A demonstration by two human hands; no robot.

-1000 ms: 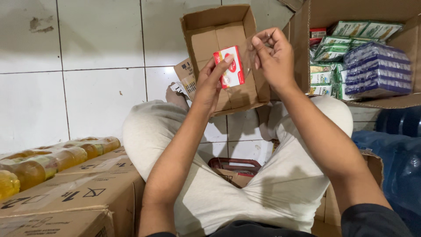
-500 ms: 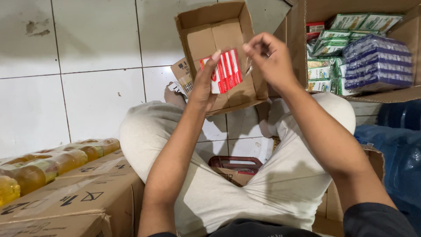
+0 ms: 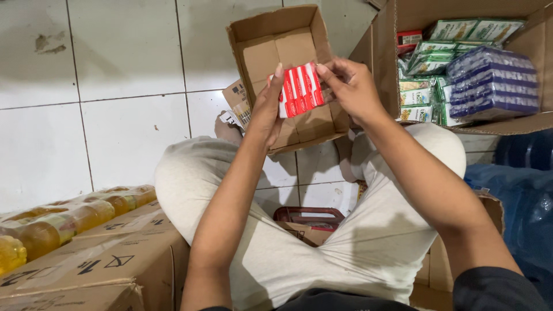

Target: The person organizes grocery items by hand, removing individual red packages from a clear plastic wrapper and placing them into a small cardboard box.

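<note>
**A:** Foreground, near to far — what lies closest to the wearer?

**B:** Lower left, a sealed brown carton (image 3: 86, 270), matte corrugated board with printed handling marks; on it a shrink-wrapped row of yellow oil bottles (image 3: 63, 219), glossy and rounded. The person sits cross-legged in pale, soft trousers (image 3: 322, 253) on the white tiled floor (image 3: 115, 115). Between the legs, part of a small red-rimmed box (image 3: 308, 216) shows.

**B:** Lower right, a blue plastic wrap (image 3: 518, 201), crinkled and shiny.

**A:** And the hands — what has changed?

**B:** Half a second ago the red-and-white packet faced the camera more flatly, at about the same height. Now the red-and-white packet (image 3: 300, 90) is turned and tilted, so its row of red ribbed segments with white edges is seen, a slim rectangular bundle. It is held in the air between both hands, above the small open carton (image 3: 288, 75), not resting in it.

**A:** State of the fingers?

**B:** The left hand (image 3: 268, 112) has its fingers extended and pressed against the packet's left edge; the right hand (image 3: 351, 86) pinches the right edge with curled fingers. By judgement, the packet is being handled over the carton rather than set down.

**A:** Farthest zone?

**B:** The small carton is bare inside, flaps raised. Upper right, a larger carton (image 3: 386, 52) holds flat green sachet packs (image 3: 438, 63) and a violet-blue wrapped bundle (image 3: 492, 80), glossy film over stacked bars.
</note>
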